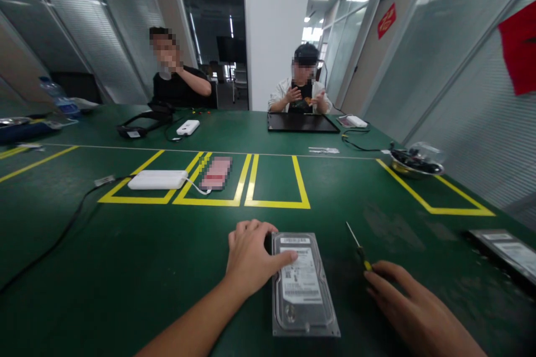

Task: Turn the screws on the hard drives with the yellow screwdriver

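A silver hard drive [304,312] with a white label lies flat on the green table [188,256], its long side running away from me. My left hand [255,254] rests at its far left corner, thumb on the label and fingers curled beside the left edge. To the right of the drive, a thin screwdriver [355,236] with a yellow and dark handle points forward and left. The fingertips of my right hand [406,295] are closed on the handle's end.
A second drive [508,251] lies at the right edge. Beyond are a bowl [416,164] of dark items, a white power bank [158,179] cabled to a pink phone [216,173], yellow tape outlines and a black panel [304,122]. Two people sit across the table.
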Action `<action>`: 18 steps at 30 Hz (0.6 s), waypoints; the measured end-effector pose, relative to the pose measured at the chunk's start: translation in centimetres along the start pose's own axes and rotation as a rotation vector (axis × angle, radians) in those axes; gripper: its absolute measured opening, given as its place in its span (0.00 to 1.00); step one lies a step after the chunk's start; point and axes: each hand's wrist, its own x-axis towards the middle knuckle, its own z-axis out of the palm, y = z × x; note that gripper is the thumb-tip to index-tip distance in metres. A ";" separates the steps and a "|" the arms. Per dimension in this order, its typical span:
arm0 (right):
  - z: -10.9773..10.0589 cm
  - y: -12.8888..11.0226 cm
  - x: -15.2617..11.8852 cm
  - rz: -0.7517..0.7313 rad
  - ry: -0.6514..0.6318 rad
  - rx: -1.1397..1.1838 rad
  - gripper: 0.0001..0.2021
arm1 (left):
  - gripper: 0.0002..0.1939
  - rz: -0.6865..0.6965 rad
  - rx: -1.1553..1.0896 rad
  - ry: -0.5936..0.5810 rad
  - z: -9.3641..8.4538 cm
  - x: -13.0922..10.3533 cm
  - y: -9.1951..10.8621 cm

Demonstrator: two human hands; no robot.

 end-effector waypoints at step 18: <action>1.0 5.1 -2.5 0.190 0.008 0.139 0.14 | 0.24 -0.047 -0.001 -0.016 0.2 0.4 0.0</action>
